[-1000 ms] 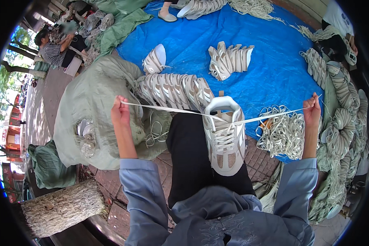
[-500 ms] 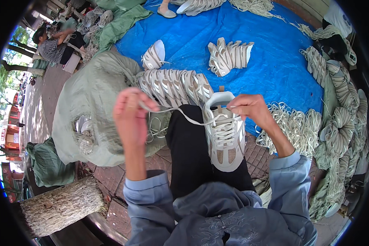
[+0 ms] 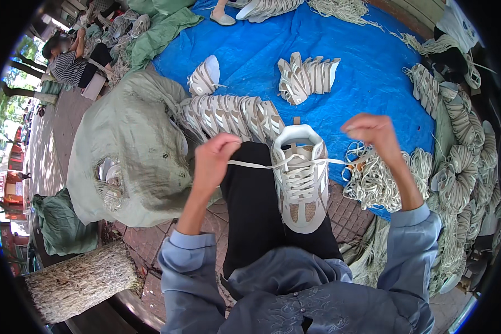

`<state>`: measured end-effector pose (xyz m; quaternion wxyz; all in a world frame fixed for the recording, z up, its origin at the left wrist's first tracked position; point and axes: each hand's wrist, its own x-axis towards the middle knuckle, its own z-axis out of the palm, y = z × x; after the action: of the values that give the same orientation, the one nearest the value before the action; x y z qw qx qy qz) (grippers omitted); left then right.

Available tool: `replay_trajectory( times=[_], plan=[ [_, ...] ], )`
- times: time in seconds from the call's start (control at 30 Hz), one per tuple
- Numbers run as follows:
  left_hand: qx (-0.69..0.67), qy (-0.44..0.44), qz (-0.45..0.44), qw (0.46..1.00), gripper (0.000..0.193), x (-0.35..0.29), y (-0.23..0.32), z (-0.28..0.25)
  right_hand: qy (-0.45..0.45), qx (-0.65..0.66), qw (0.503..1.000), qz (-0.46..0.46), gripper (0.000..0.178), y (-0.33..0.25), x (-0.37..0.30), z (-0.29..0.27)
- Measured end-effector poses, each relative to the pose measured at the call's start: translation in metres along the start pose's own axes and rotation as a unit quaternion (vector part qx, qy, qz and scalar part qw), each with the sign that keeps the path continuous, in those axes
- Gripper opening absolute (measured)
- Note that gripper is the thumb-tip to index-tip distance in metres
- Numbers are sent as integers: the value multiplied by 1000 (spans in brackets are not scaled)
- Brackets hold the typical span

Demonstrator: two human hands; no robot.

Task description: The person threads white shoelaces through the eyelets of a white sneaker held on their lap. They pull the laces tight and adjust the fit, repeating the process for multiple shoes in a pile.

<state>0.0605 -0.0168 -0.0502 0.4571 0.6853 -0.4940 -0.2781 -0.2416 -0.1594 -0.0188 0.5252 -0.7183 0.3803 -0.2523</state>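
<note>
Greyish-green sacking [image 3: 128, 167] bulges left of the left hand [image 3: 211, 161], whose fingers close in a pinch on a white lace [image 3: 250, 164]. Flat and limp, the lace looks light and soft, likely easiest to take near its ends. Between the hands, the beige-and-white shoe [image 3: 317, 192] rests on black trousers [image 3: 250, 206], toe toward the body; it seems light, its collar padded and yielding, its toe stiffer, so the sides probably offer the surest hold. Farther right, the right hand [image 3: 376, 133] hangs with curled fingers, too blurred to tell whether it grips the lace; below it lies a heap of white laces [image 3: 378, 186]
</note>
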Motion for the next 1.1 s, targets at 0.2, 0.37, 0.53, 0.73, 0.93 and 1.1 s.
replay_trajectory(
  times=[0.2, 0.37, 0.53, 0.73, 0.93, 1.1],
  plan=[
    [132, -26, 153, 979, 5, -16, -8, 63, -153, -268, 934, -177, 13, 41, 2, 106],
    [211, -28, 188, 959, 6, -27, -16, 74, -137, -254, 935, -204, 10, 38, -13, 111],
    [223, -28, 198, 954, 6, -29, -18, 78, -122, -207, 948, -209, 11, 45, -17, 113],
    [158, -7, 181, 971, 6, -35, -15, 78, -107, -135, 967, -187, 11, 48, -23, 118],
    [187, 9, 199, 962, 8, -38, -16, 87, -92, -126, 969, -193, 11, 48, -24, 120],
    [440, -49, 342, 829, 14, -33, -8, 85, -103, -177, 958, -201, 8, 48, -31, 129]
  ],
)
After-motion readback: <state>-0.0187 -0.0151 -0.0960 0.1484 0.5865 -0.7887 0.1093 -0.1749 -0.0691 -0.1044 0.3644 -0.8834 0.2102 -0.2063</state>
